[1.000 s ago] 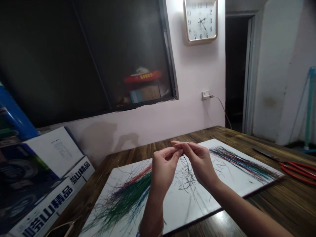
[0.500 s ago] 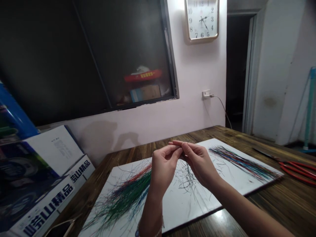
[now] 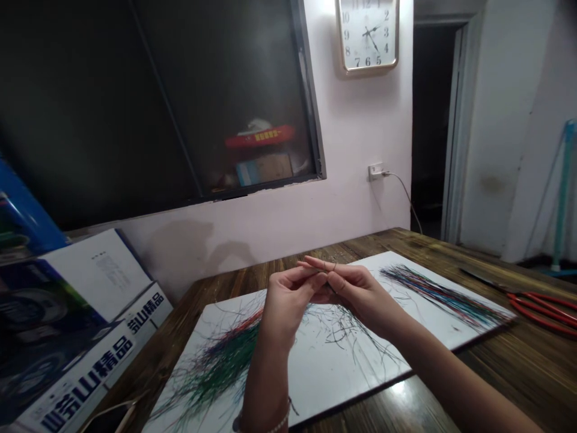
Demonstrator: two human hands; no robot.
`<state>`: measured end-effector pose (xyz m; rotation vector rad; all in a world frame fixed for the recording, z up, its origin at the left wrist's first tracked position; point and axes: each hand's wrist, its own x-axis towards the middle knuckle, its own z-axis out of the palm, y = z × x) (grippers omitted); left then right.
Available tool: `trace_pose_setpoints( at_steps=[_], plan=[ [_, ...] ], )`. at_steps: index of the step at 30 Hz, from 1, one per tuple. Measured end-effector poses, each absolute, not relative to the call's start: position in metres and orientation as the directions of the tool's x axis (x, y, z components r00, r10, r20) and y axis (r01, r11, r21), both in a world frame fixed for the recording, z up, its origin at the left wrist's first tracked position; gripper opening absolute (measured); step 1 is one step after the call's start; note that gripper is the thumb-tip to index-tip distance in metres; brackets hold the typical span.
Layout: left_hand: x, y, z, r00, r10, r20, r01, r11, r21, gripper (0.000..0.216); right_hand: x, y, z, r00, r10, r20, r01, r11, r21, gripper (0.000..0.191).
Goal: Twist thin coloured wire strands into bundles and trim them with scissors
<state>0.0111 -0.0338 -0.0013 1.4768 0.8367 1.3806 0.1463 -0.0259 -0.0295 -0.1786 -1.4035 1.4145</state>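
Observation:
My left hand [image 3: 288, 296] and my right hand [image 3: 356, 290] are raised together above a white board [image 3: 342, 373], fingertips meeting in a pinch on a thin dark wire strand [image 3: 328, 278]. Both hands are closed on it. Under them lies a loose scatter of thin dark wires [image 3: 351, 328]. A thick pile of green, red and blue wires [image 3: 225, 361] spreads over the board's left part. A neater bundle of coloured wires [image 3: 444, 296] lies on its right part.
The board rests on a dark wooden table [image 3: 518, 373]. Red-handled pliers [image 3: 541, 307] lie at the right. Printed cardboard boxes [image 3: 76, 343] stand at the left. A dark window, a wall clock [image 3: 367, 36], a socket with a cable and a doorway are behind.
Both hands have drifted a little to the left and lower, still pinched together on the strand. The view has shifted slightly.

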Motion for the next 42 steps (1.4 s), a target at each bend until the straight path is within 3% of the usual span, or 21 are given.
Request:
trace_pose_setpoints(
  at_steps=[9, 13, 25, 29, 35, 42],
  plan=[
    [0.004, -0.022, -0.007, 0.371, 0.904, 0.211, -0.104, -0.185, 0.977, 0.014, 0.174, -0.010, -0.025, -0.606, 0.553, 0.572, -0.263, 0.539, -0.800, 0.040],
    [0.004, -0.018, -0.009, 0.462, 0.868, 0.185, -0.119, -0.146, 0.982, 0.018, 0.175, -0.011, -0.021, -0.639, 0.499, 0.585, -0.302, 0.537, -0.788, 0.042],
    [0.008, -0.017, -0.008, 0.428, 0.877, 0.220, -0.174, -0.159, 0.972, 0.023, 0.166, -0.003, -0.031, -0.543, 0.637, 0.547, -0.491, 0.288, -0.822, 0.014],
    [0.009, -0.015, -0.008, 0.373, 0.899, 0.231, -0.207, -0.161, 0.965, 0.026, 0.165, -0.003, -0.031, -0.458, 0.698, 0.551, -0.491, 0.319, -0.811, 0.013],
    [0.011, -0.014, -0.009, 0.298, 0.919, 0.260, -0.224, -0.197, 0.954, 0.027, 0.161, -0.007, -0.028, -0.215, 0.754, 0.621, -0.445, 0.490, -0.749, 0.009],
    [0.011, -0.022, -0.006, 0.374, 0.895, 0.245, -0.122, -0.214, 0.969, 0.023, 0.165, -0.007, -0.029, -0.239, 0.774, 0.587, -0.441, 0.452, -0.775, 0.006]
  ],
)
